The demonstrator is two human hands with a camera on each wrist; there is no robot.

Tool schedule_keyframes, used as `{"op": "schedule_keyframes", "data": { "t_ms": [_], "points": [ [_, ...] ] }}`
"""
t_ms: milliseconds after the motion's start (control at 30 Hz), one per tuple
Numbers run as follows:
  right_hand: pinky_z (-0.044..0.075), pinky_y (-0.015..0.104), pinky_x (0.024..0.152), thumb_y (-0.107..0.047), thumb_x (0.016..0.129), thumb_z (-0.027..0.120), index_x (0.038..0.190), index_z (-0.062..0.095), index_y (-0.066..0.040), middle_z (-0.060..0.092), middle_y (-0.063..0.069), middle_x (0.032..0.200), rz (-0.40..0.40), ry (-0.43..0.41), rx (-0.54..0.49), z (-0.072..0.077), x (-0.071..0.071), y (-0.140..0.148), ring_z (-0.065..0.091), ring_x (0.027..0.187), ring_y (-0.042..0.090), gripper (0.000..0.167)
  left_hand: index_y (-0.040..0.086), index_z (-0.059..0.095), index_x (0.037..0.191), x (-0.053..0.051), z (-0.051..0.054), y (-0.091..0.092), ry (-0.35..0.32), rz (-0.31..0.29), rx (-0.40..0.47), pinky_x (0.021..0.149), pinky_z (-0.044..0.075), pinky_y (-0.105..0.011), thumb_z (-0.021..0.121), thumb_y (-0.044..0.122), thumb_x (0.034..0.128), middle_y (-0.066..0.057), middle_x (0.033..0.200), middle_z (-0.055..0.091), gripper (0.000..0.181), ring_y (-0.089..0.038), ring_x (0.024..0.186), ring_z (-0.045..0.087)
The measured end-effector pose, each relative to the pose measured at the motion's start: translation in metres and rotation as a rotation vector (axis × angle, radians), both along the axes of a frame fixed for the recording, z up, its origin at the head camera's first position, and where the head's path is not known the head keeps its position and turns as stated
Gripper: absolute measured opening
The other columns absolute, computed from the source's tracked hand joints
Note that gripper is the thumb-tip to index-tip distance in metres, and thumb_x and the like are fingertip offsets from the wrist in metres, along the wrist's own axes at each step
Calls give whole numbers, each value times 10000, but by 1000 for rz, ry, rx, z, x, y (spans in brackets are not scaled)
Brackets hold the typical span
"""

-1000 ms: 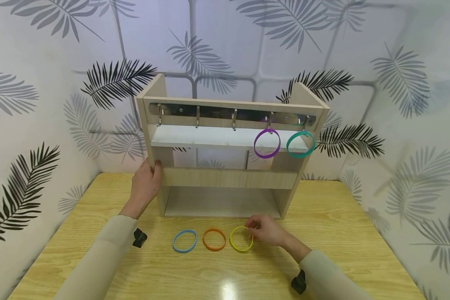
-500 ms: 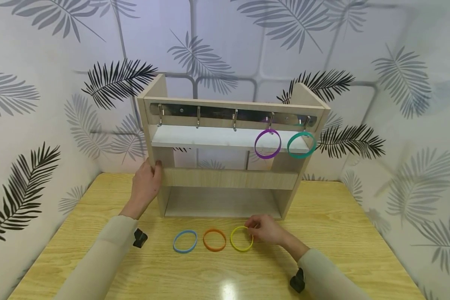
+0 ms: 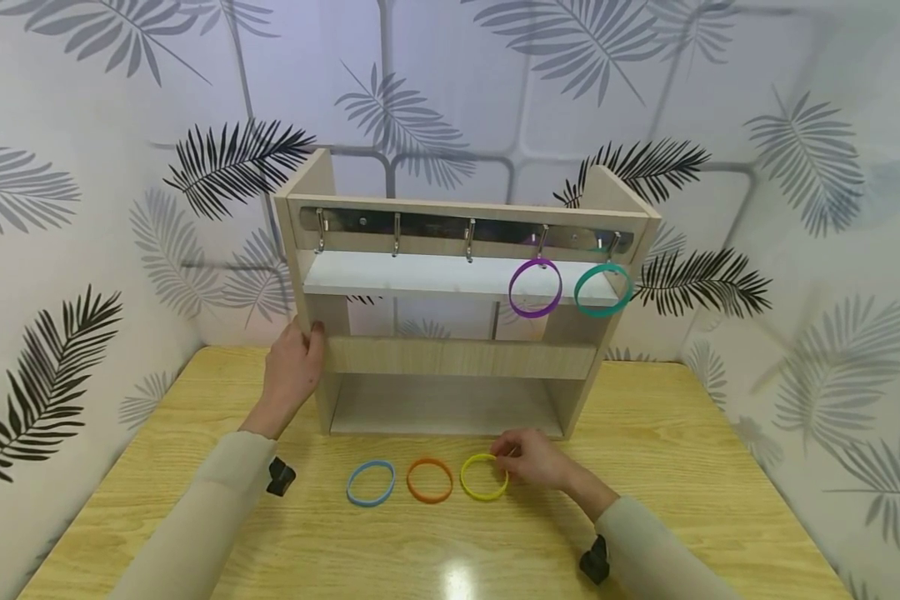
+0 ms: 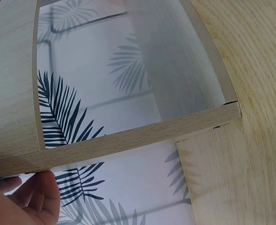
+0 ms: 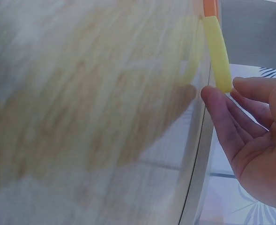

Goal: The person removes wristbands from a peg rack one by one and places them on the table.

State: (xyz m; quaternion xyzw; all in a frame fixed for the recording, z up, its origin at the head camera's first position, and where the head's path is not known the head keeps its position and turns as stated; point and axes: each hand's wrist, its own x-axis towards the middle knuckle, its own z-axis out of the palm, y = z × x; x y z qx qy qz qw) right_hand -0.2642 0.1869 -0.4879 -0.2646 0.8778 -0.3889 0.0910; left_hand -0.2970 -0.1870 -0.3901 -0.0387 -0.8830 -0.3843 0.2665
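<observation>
Fingers [image 5: 252, 88] of your right hand [image 3: 534, 458] are pinching the yellow band [image 5: 217, 51] beside the orange band [image 3: 430, 500]; your left hand [image 3: 292, 367] is gripping the shelf unit [image 3: 457, 357] by one side.

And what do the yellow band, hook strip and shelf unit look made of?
Yellow band: perhaps silicone or rubber, smooth, matt, evenly coloured. Hook strip: probably polished metal, with mirror-like reflections. Shelf unit: likely matt wood or laminate, showing pale grain.
</observation>
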Motion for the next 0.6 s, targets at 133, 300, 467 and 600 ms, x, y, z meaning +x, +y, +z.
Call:
{"op": "schedule_keyframes", "data": {
  "t_ms": [133,300,467,600],
  "points": [
    [491,267,657,-63,893,614,986,674,-1,668,68,920,-5,74,58,5,0,5,618,804,163,127,-69,488,1238,0,0,0,-2,5,3,704,459,-547,323,346,1008,-265,1041,584,502,-420,890,589],
    [500,292,692,-66,895,607,998,676,3,671,77,946,-13,101,74,9,0,9,629,843,207,142,-71,491,1229,0,0,0,-4,8,1,692,458,-540,321,343,1008,-258,1014,585,500,-410,864,586],
    [493,266,676,-67,895,602,1010,674,4,672,62,942,-24,103,70,14,1,12,627,839,188,153,-80,487,1229,1,0,0,-5,4,-3,670,466,-530,317,336,1010,-256,997,584,500,-391,833,580],
    [493,254,642,-92,906,609,1011,672,-13,666,34,935,-64,96,61,22,2,14,614,825,163,147,-87,475,1253,1,0,0,-3,-5,0,652,475,-525,321,336,1010,-266,1010,585,512,-394,822,586]
  ]
}}
